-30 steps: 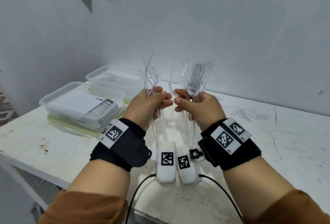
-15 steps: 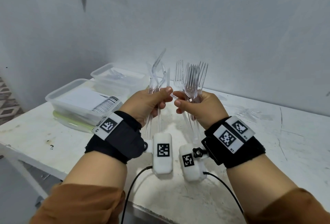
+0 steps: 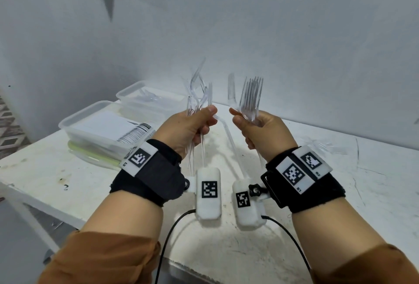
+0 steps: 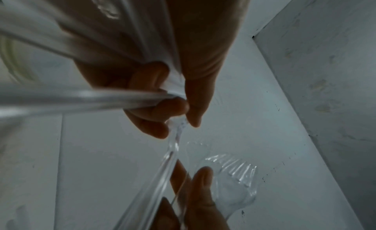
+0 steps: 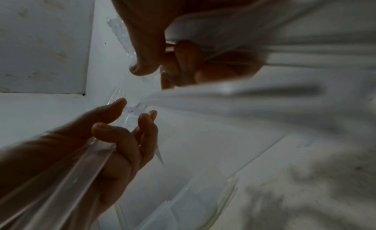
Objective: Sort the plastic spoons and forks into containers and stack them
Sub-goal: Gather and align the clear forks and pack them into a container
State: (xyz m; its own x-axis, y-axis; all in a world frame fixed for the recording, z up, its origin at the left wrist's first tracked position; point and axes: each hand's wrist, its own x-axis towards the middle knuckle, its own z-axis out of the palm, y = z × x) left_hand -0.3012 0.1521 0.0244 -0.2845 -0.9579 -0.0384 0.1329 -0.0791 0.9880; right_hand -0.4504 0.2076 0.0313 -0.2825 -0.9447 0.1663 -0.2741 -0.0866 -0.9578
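Left hand point(image 3: 188, 127): fingers point(image 4: 160, 108) curled round a bundle of clear plastic cutlery point(image 3: 197, 98), thumb pressed against the handles. The bundle stands near upright, heads up and handles hanging below the palm; the heads splay out unevenly, and whether they are spoons or forks cannot be told. Right hand point(image 3: 260, 132): fingers point(image 5: 183, 59) closed round a bunch of clear plastic forks point(image 3: 250, 95), thumb across the necks. Their long axis is near vertical, tines pointing up and aligned closely together, handles running down past the wrist. One more clear piece point(image 3: 231, 135) slants between the two hands, its upper end near the left thumb; which hand carries it cannot be told. The two bundles are held apart, above the white bench point(image 3: 374, 193). Left of the left hand, two clear containers sit on the bench: the nearer container point(image 3: 90, 125) bears a barcode label and rests on a pale green lid point(image 3: 90, 152); the farther container point(image 3: 140, 95) stands just behind it with clear cutlery inside. Right of the right hand, a few loose clear pieces point(image 3: 326, 147) lie flat on the bench.
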